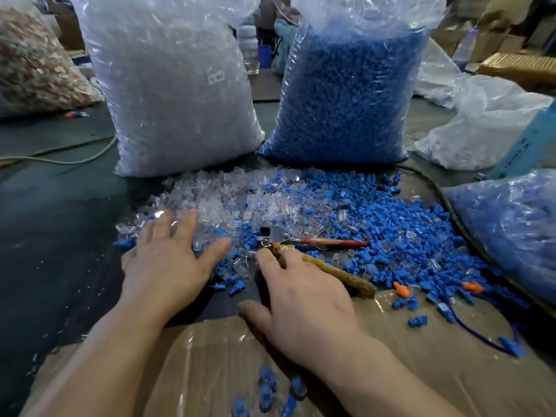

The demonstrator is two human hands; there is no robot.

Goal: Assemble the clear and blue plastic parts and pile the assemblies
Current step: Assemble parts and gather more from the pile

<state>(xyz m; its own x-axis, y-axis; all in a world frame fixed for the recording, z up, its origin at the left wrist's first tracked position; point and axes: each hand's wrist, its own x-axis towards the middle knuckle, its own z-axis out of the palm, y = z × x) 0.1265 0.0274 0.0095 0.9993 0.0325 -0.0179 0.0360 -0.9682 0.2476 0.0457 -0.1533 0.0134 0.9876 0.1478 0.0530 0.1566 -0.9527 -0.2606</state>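
Loose clear plastic parts lie heaped on the dark mat, merging on the right into a spread of blue plastic parts. My left hand is flat with fingers spread, resting on the near edge of the clear heap. My right hand reaches forward, its straight fingers touching the head end of a plier-like tool that has one red handle and one tape-wrapped handle. Whether the fingers curl round the tool is hidden. Several joined clear-and-blue assemblies lie blurred on the cardboard near me.
A tall bag of clear parts and a tall bag of blue parts stand behind the heaps. Another bag with blue pieces lies at the right. Two orange parts sit near the tool. A cable crosses the mat at left.
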